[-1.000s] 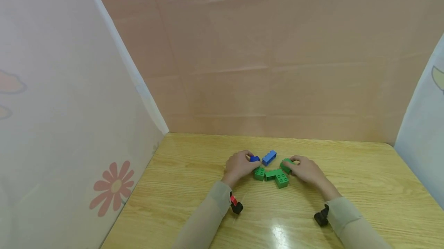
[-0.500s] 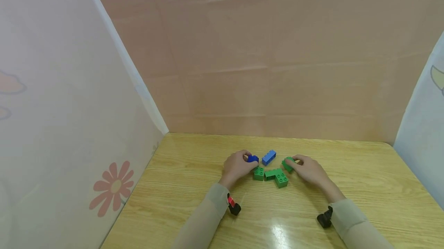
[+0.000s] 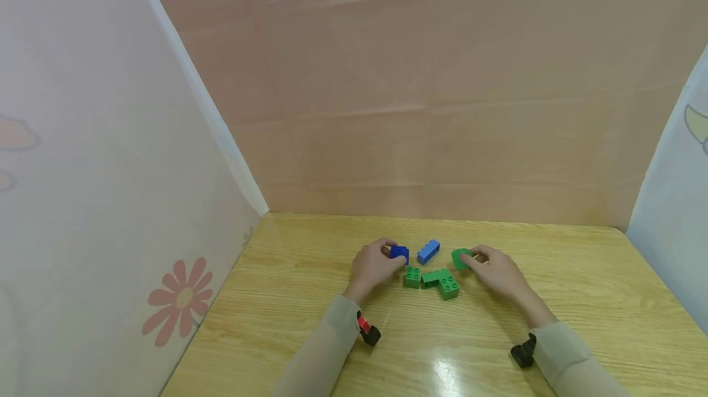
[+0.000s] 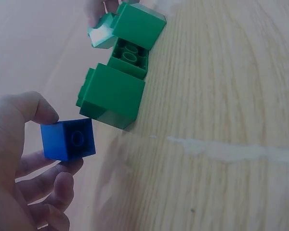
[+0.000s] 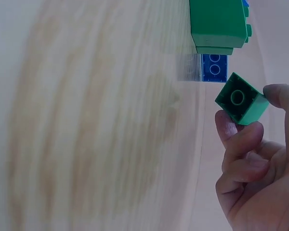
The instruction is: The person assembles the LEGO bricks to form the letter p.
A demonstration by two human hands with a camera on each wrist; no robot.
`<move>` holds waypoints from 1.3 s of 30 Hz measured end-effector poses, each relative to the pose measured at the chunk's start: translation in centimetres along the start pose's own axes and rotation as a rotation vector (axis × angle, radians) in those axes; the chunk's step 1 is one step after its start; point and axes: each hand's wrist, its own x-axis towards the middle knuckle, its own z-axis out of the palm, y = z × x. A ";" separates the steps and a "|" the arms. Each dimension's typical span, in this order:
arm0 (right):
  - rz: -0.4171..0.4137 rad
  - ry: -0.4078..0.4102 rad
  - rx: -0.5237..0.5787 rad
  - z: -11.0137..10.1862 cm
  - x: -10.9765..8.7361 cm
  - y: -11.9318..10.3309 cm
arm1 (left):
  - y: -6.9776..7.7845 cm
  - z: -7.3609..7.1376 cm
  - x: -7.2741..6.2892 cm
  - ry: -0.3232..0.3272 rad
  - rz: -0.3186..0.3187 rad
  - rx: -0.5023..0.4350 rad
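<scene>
My left hand [image 3: 374, 267] pinches a dark blue toy brick [image 4: 68, 139] between thumb and fingers. In the left wrist view its hollow underside faces the camera. My right hand [image 3: 496, 269] pinches a green toy brick [image 5: 242, 98], its hollow underside showing in the right wrist view. Between the hands, a square green brick [image 3: 412, 277] stands studs up on the table. Right of it, a green brick lying on its side [image 3: 430, 279] meets another upright green brick [image 3: 448, 287]. Behind these lies a longer lighter blue brick [image 3: 428, 252], tipped on its side.
The wooden table [image 3: 310, 298] ends at a brown paper-like backdrop [image 3: 354, 139]. A pale panel with a printed flower [image 3: 184, 297] stands at the left, another pale panel [image 3: 677, 200] at the right. Black wrist cameras sit under both cuffs.
My left hand has drawn the dark blue brick a little left, away from the square green brick, and turned it. My right hand has shifted its green brick slightly right and back, turning it too.
</scene>
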 end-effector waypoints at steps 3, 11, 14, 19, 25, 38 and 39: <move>-0.005 0.002 -0.008 0.0 -0.1 0.1 | 0.0 -0.2 0.0 0.009 0.008 -0.019; -0.033 0.034 -0.014 -0.1 -0.5 -0.1 | 0.1 -0.7 -0.5 0.029 0.049 -0.036; -0.051 0.049 -0.020 -0.1 -0.7 -0.1 | 0.0 -0.8 -0.7 0.037 0.067 -0.051; -0.059 0.056 -0.009 -0.3 -1.1 -0.1 | 0.1 -0.9 -1.2 0.036 0.073 -0.080; -0.088 0.078 0.001 -0.6 -1.4 -0.5 | 0.4 -1.0 -1.9 0.015 0.073 -0.115; -0.146 0.087 0.031 -0.6 -2.4 -1.0 | 0.5 -1.4 -3.1 -0.032 0.106 -0.160; -0.148 0.085 0.035 -0.6 -2.5 -1.0 | 0.5 -1.4 -3.1 -0.031 0.111 -0.167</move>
